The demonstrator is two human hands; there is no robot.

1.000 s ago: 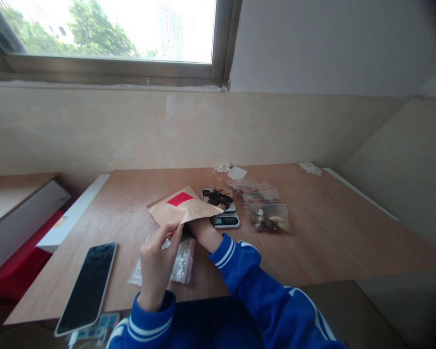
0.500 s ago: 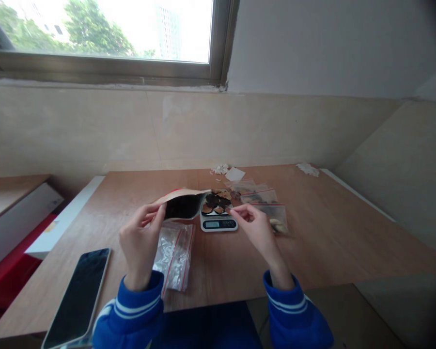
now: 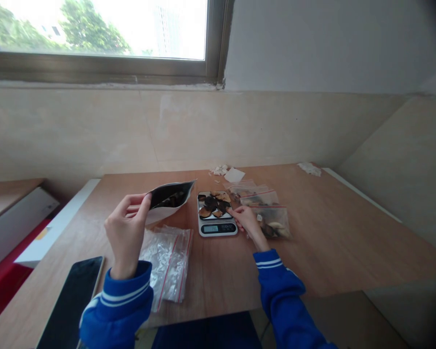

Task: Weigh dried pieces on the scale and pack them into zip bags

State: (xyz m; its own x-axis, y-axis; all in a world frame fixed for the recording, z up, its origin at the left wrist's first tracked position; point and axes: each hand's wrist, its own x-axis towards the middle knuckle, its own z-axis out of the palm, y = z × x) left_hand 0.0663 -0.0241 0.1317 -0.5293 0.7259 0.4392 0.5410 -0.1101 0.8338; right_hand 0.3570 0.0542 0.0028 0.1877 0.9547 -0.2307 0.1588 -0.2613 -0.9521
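My left hand [image 3: 129, 223] pinches the rim of a pouch [image 3: 167, 212] with a dark inside, held with its mouth gaping above the table; dark pieces show within. A small white digital scale [image 3: 218, 229] stands to the right of the pouch. Dried dark-and-tan slices [image 3: 211, 204] lie spread over its plate. At the plate's right edge, the closed fingertips of my right hand [image 3: 247, 220] touch one dark slice; the exact grip is too small to make out.
Clear zip bags with red seals [image 3: 169, 261] lie in front of the pouch. Filled zip bags [image 3: 272, 220] overlap right of the scale. A phone [image 3: 70, 300] rests at the left front. White scraps [image 3: 220, 170] and a paper square [image 3: 234, 174] lie behind, by the wall.
My left hand has drawn the pouch left, away from the scale, and its mouth now tilts upward. My right hand has come lower against the plate's right edge.
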